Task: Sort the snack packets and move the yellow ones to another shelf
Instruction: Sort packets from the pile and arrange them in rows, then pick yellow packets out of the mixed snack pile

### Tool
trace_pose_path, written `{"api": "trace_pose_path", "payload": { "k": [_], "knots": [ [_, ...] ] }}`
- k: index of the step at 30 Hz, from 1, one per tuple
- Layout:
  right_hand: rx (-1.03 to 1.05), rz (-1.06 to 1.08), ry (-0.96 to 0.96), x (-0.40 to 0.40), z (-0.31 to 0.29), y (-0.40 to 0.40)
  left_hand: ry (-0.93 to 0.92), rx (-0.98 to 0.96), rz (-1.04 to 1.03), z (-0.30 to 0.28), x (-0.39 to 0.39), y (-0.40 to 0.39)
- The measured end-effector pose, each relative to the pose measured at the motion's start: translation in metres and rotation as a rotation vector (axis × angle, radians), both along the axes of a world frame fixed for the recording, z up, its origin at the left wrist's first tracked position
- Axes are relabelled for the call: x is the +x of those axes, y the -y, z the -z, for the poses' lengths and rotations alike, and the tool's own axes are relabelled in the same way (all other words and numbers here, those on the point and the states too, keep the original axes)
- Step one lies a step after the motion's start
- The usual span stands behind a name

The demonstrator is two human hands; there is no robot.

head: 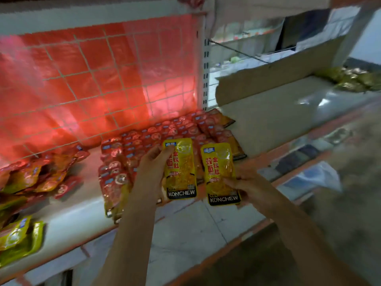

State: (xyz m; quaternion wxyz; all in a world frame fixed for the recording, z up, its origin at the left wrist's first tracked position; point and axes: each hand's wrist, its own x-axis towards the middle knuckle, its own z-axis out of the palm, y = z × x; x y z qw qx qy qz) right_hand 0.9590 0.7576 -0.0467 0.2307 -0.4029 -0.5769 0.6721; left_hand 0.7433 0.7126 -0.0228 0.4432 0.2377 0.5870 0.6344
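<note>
My left hand (151, 172) grips one yellow snack packet (181, 170) by its left edge, held upright in front of the shelf. My right hand (247, 187) pinches a second yellow packet (220, 174) at its lower right side. Both packets read KONCHEW at the bottom. Behind them, rows of red snack packets (165, 135) lie on the white shelf (78, 205). A loose pile of red and orange packets (39, 172) sits at the left. More yellow packets (18, 238) lie at the far left front edge.
A red sheet behind a wire grid (99, 79) backs the shelf. To the right is another white shelf (288, 108) with a cardboard divider (274, 77) and yellowish packets (354, 79) at its far end. Lower shelves with orange edges run below.
</note>
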Motion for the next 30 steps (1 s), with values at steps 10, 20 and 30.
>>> {"api": "trace_pose_path", "payload": {
  "k": [10,20,30],
  "knots": [
    [-0.049,0.365,-0.009,0.204,0.006,-0.017,-0.043,-0.037,0.29,0.002,0.209,-0.074],
    [-0.048,0.622,-0.012,0.345,0.017,-0.08,-0.044,0.013,0.45,0.014,0.357,-0.172],
    [-0.044,0.623,0.08,0.443,0.022,-0.245,-0.043,0.013,0.45,0.011,0.451,-0.346]
  ]
}}
